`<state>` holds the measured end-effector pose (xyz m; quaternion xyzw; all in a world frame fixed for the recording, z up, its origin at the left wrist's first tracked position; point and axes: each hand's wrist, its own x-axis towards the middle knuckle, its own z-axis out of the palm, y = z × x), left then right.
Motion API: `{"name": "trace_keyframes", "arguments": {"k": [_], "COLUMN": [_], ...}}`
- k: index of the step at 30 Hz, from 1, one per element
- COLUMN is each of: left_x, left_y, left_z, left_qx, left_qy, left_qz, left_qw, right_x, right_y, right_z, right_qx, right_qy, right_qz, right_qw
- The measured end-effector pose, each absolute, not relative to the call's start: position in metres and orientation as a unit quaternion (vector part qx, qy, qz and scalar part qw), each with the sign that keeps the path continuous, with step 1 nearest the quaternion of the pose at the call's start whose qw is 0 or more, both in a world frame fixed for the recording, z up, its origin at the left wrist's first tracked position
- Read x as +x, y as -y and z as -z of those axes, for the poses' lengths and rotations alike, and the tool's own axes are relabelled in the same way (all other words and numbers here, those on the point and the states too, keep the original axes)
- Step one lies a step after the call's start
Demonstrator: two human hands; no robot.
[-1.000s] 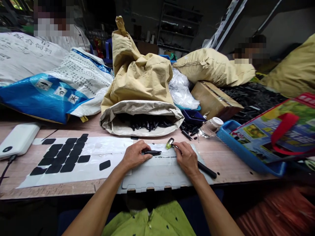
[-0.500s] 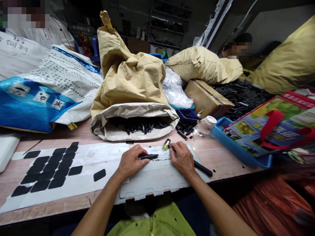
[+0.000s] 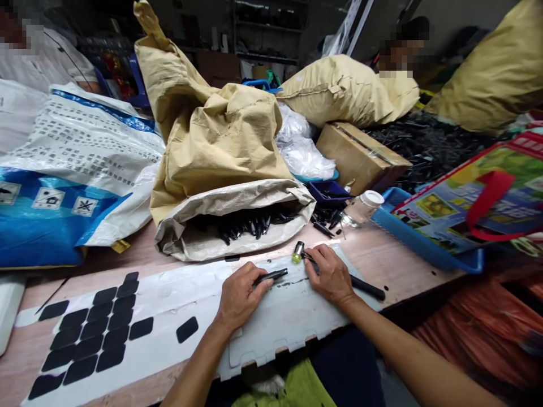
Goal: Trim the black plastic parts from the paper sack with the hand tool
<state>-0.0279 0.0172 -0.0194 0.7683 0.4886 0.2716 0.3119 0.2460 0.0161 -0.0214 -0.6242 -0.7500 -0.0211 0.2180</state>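
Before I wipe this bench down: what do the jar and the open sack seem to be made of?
Jar: likely clear plastic, glossy, see-through with a white lid; glass is possible. Open sack: matte tan, probably paper-faced, given its stiff creases; its pale lining looks like woven plastic.

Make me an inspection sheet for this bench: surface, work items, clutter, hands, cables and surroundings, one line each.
Surface: wood-grain table; grey board and white sheet on it, black squares on the sheet.
Work items: black pen-like part, hammer.
Clutter: open sack with black parts, lidded jar, blue tray.
Hands: left hand holds the part; right hand grips the hammer.
Cables: thin dark strand at left; type unclear.
Surroundings: cardboard box, stuffed sacks, two people.
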Motion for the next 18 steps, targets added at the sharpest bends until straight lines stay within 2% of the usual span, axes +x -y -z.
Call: {"name": "trace_keyframes", "arguments": {"k": [18], "left_x": [-0.0232], "left_y": [-0.0148], "left_z": [0.0184], "left_qx": [0.733], "left_qy": [-0.518], "left_qz": [-0.317], "left_qw": [0.308], "right_x": [0.2475], "right_y": [-0.0154], "right_z": [0.0210], "right_qx": [-0.612], "right_qy": [0.759], "right_qz": [0.027], "right_qw": [0.223]}}
